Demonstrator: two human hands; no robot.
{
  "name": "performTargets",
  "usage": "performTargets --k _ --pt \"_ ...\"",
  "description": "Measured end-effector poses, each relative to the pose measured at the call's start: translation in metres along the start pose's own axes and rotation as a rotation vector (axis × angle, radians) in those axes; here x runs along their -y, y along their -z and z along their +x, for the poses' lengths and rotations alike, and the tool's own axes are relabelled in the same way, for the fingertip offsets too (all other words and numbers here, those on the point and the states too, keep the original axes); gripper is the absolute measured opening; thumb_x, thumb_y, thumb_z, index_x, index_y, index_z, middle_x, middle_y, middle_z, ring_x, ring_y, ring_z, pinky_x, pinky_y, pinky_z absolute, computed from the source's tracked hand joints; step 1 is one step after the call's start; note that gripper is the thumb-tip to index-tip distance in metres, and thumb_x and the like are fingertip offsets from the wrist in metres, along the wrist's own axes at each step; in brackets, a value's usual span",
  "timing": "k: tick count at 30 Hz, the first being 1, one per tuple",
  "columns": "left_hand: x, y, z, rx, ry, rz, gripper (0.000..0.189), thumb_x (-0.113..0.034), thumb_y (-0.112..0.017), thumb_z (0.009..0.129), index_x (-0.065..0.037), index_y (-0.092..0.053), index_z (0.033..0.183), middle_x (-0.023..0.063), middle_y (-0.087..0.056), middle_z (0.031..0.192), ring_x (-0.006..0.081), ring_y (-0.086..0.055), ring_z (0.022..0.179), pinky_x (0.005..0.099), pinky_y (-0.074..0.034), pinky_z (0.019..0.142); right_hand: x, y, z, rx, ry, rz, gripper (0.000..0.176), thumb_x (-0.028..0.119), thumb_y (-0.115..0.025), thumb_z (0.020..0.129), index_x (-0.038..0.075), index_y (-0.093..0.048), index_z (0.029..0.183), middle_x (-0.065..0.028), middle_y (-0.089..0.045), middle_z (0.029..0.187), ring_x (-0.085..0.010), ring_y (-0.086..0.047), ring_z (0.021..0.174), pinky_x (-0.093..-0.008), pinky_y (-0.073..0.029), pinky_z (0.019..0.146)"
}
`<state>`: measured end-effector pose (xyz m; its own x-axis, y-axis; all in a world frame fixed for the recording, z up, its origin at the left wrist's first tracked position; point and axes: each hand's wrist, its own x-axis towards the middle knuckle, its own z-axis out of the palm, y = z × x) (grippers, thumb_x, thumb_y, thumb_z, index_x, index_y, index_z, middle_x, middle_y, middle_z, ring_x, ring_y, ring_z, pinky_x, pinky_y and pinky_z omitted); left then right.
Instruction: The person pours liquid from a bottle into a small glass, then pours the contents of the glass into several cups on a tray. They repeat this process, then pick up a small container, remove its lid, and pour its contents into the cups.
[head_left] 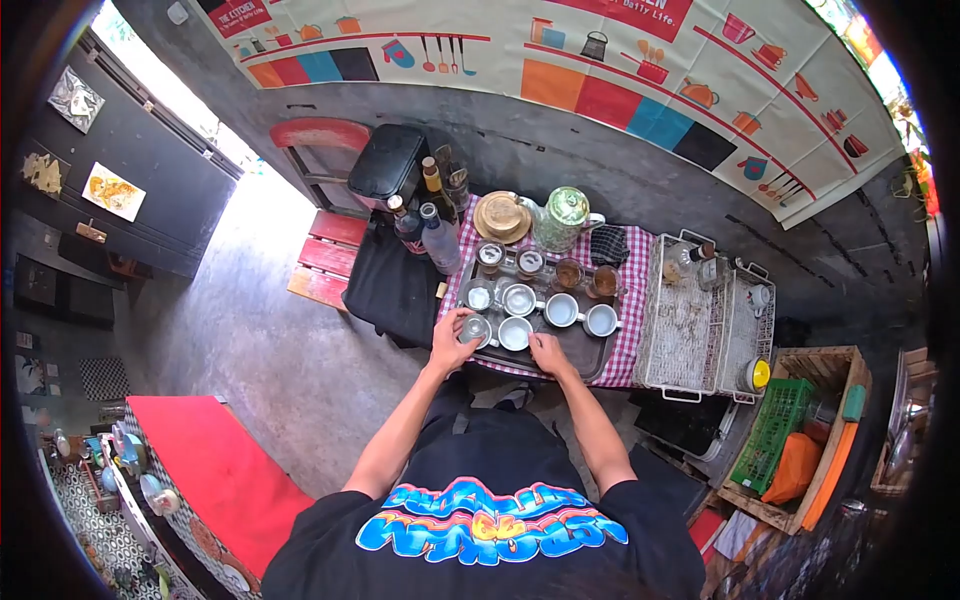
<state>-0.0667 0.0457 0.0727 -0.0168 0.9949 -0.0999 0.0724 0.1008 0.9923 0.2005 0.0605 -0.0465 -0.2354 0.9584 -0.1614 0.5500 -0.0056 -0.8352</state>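
Observation:
My left hand (452, 343) is closed round a clear glass (476, 329) at the front left corner of a dark tray (590, 358). My right hand (549, 354) is at the tray's front edge, beside a white cup (515, 333); its fingers are curled and too small to read clearly. More white cups (561, 309) stand behind and to the right. Along the back of the tray are glasses with brown contents (569, 273) and glasses with pale contents (491, 256). The tray rests on a pink checked cloth (627, 340).
Behind the tray stand a green patterned pitcher (568, 215) and a round wooden item (502, 217). Bottles (439, 238) rise at the left, near a red chair (325, 262). White wire racks (682, 325) and a wooden crate (850, 385) are at the right.

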Motion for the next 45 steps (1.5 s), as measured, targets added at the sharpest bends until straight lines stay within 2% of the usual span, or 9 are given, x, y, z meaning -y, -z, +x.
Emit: performTargets --k 8,11,14,17,20,24,25,33,45 --pt "0.004 0.003 0.0 0.015 0.024 -0.017 0.053 -0.001 -0.083 0.074 -0.003 -0.058 0.12 0.0068 -0.067 0.114 0.0165 -0.066 0.11 0.0317 -0.052 0.097 0.0 0.012 -0.002 0.046 0.011 0.019 0.049 0.036 -0.049 0.105 -0.005 -0.062 0.082 -0.0151 -0.063 0.066 -0.0244 -0.062 0.061 -0.0414 -0.047 0.061" --pt "0.006 0.004 0.0 0.027 0.03 -0.01 0.053 -0.001 -0.083 0.073 -0.003 -0.058 0.12 0.0066 -0.067 0.115 0.0168 -0.066 0.11 0.0322 -0.052 0.097 0.019 0.029 -0.002 0.16 -0.046 -0.039 0.045 0.036 -0.052 0.103 -0.006 -0.068 0.104 -0.0311 -0.067 0.1 -0.0475 -0.064 0.099 -0.0493 -0.049 0.082" --pt "0.005 0.003 -0.001 0.034 0.036 0.004 0.054 -0.001 -0.083 0.073 -0.003 -0.058 0.121 0.0066 -0.067 0.115 0.0171 -0.066 0.111 0.0327 -0.051 0.098 0.02 0.027 -0.004 0.111 -0.128 -0.001 0.047 0.038 -0.051 0.103 -0.006 -0.066 0.099 -0.0302 -0.066 0.094 -0.0493 -0.062 0.093 -0.0499 -0.048 0.08" --pt "-0.001 0.003 0.002 0.046 0.039 0.014 0.054 -0.001 -0.083 0.073 -0.004 -0.058 0.121 0.0067 -0.067 0.115 0.0172 -0.066 0.111 0.033 -0.051 0.098 0.0 0.013 -0.005 0.064 -0.177 0.072 0.047 0.04 -0.054 0.102 -0.005 -0.065 0.092 -0.0243 -0.067 0.082 -0.0407 -0.066 0.083 -0.0453 -0.049 0.075" --pt "-0.001 0.005 0.002 0.057 0.033 0.019 0.056 -0.002 -0.085 0.072 -0.003 -0.058 0.121 0.0074 -0.067 0.115 0.017 -0.066 0.11 0.0326 -0.052 0.098 -0.001 0.011 -0.009 0.057 -0.182 0.249 0.044 0.037 -0.056 0.103 0.0 -0.063 0.082 -0.0062 -0.063 0.07 -0.013 -0.059 0.058 -0.0325 -0.046 0.054" --pt "-0.003 0.005 0.003 0.069 0.006 0.036 0.057 -0.002 -0.086 0.072 -0.003 -0.058 0.121 0.0085 -0.067 0.115 0.0171 -0.067 0.109 0.0321 -0.054 0.096 -0.011 0.012 -0.007 0.091 -0.185 0.309 0.043 0.039 -0.053 0.104 0.003 -0.063 0.082 -0.0018 -0.061 0.073 -0.0108 -0.058 0.064 -0.0278 -0.046 0.058" --pt "-0.003 0.006 0.004 0.074 0.001 0.035 0.057 -0.001 -0.086 0.072 -0.003 -0.058 0.121 0.0085 -0.067 0.115 0.0171 -0.067 0.109 0.0323 -0.054 0.096 -0.02 0.011 -0.004 0.134 -0.313 0.437 0.043 0.04 -0.051 0.105 0.004 -0.062 0.083 -0.0015 -0.061 0.074 -0.011 -0.057 0.067 -0.0281 -0.046 0.059" --pt "-0.005 0.014 0.01 0.098 -0.008 0.021 0.053 -0.002 -0.085 0.073 -0.001 -0.057 0.119 0.0093 -0.068 0.112 0.0174 -0.068 0.108 0.0326 -0.054 0.098 -0.032 0.015 0.0 0.139 -0.257 0.48 0.035 0.028 -0.056 0.102 -0.003 -0.07 0.092 -0.0068 -0.069 0.081 -0.0129 -0.064 0.07 -0.0269 -0.052 0.063" --pt "-0.002 0.013 0.026 0.138 0.012 0.007 0.055 -0.002 -0.086 0.072 -0.003 -0.057 0.118 0.0094 -0.067 0.115 0.0186 -0.067 0.11 0.0346 -0.054 0.099 -0.031 0.029 0.003 0.275 -0.293 0.492 0.031 0.023 -0.056 0.099 -0.003 -0.073 0.092 -0.0096 -0.074 0.087 -0.0136 -0.067 0.072 -0.0261 -0.053 0.068"
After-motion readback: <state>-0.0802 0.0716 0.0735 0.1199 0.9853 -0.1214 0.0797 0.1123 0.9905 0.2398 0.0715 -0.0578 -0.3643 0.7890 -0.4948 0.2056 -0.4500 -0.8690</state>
